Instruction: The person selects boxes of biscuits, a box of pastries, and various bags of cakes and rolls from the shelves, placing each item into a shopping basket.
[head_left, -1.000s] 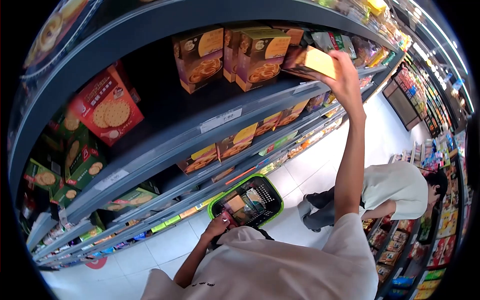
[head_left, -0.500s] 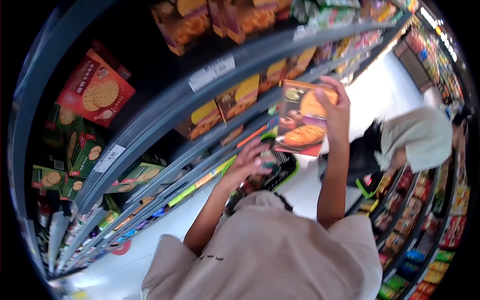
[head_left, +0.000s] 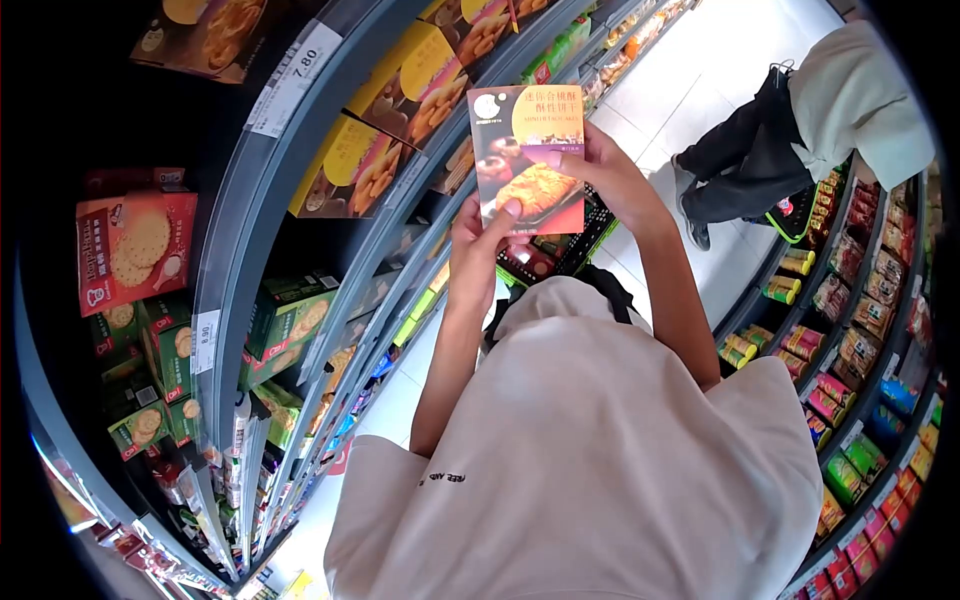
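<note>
Both hands are closed on one cookie box (head_left: pixel 525 180). The left hand (head_left: pixel 475 245) pinches its low left corner, with the thumb on the front. The right hand (head_left: pixel 615 175) grips the right side, and its thumb lies over the front too. The box's picture side is turned to the person's eyes, so this looks like the part for looking it over. To move the box from here, both hands would need to go together, or one would have to let go while the other kept a good grip.

Under the hands is a black basket (head_left: pixel 597 228) with a green rim and some things in it. To the left of the hands is a shelf (head_left: pixel 228 215) with yellow boxes (head_left: pixel 400 80) and a red cracker box (head_left: pixel 135 245). To the right, well apart from the hands, is another person (head_left: pixel 860 100).
</note>
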